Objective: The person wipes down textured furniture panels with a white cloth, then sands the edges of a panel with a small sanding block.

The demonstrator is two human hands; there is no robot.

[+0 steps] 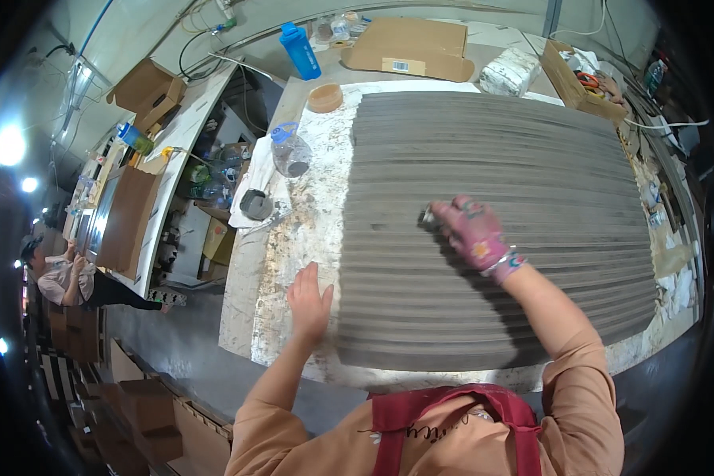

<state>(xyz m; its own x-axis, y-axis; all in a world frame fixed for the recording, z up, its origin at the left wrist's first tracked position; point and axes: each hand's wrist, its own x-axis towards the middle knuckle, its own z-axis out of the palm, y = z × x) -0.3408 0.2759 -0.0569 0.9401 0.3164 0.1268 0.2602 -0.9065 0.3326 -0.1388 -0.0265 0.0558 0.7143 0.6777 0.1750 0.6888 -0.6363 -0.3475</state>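
Observation:
A large grey-brown ribbed panel (pixel 563 174) lies flat across the table before me. My right hand (pixel 472 234), in a pink flowered glove, is over the middle of the panel. Its fingers are closed on a small dark wad (pixel 428 217) pressed to the ribs; its exact kind is hidden by the glove. My bare left hand (pixel 309 305) rests at the panel's left edge on the stained white table covering (pixel 293 238), fingers stretched out. Farther up that side are a dark grey cup (pixel 255 205) and a clear bottle with a blue lid (pixel 292 152).
Along the back stand an amber tub (pixel 325 98), a blue shaker bottle (pixel 300 51), a flat cardboard box (pixel 410 47) and a plastic-wrapped bundle (pixel 510 71). An open box of tools (pixel 583 87) sits far right. Another person (pixel 67 278) works at left, near cardboard boxes (pixel 147 412).

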